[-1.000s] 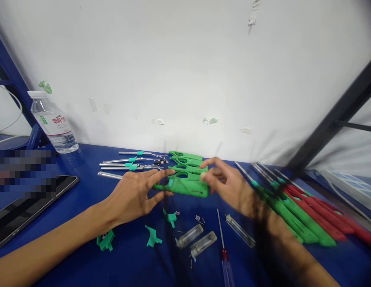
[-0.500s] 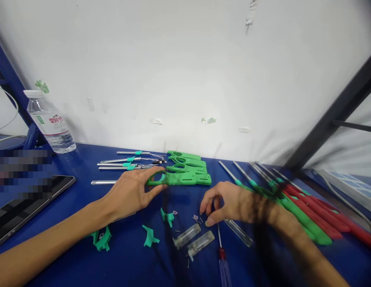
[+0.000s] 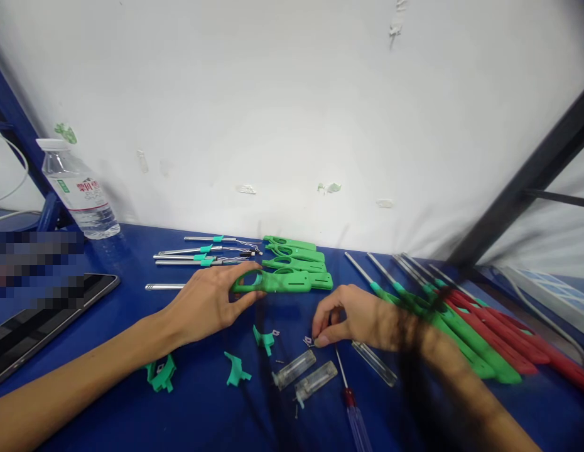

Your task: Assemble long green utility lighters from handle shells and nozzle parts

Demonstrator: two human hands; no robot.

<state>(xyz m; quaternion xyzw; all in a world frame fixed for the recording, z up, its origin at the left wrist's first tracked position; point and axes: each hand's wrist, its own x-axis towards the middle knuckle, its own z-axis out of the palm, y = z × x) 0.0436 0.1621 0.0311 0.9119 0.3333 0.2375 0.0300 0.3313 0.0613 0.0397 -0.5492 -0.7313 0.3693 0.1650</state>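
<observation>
My left hand point(image 3: 210, 301) is closed round the trigger end of a green utility lighter point(image 3: 285, 282), whose metal tube point(image 3: 164, 287) sticks out to the left. Over the small screws and a tiny pinkish clip point(image 3: 308, 341), my right hand point(image 3: 343, 314) has its thumb and fingers together in a pinch; I cannot make out what is between them. Just below lie two clear fuel tanks point(image 3: 316, 380). A screwdriver point(image 3: 352, 408) with a red and clear handle points up toward the right hand. Teal trigger pieces point(image 3: 236, 369) are scattered to the left.
Green lighter shells point(image 3: 296, 254) and metal tubes with wires point(image 3: 193, 257) lie near the wall. Several red and green lighters point(image 3: 490, 326) rest at the right. A clear tube point(image 3: 374, 364) lies under the right wrist. A water bottle point(image 3: 80, 194) and a phone point(image 3: 51, 326) are at the left.
My right hand has moved slightly left and its thumb and fingers have closed together over the small screws. The screwdriver has swung a little. My left hand still grips the lighter.
</observation>
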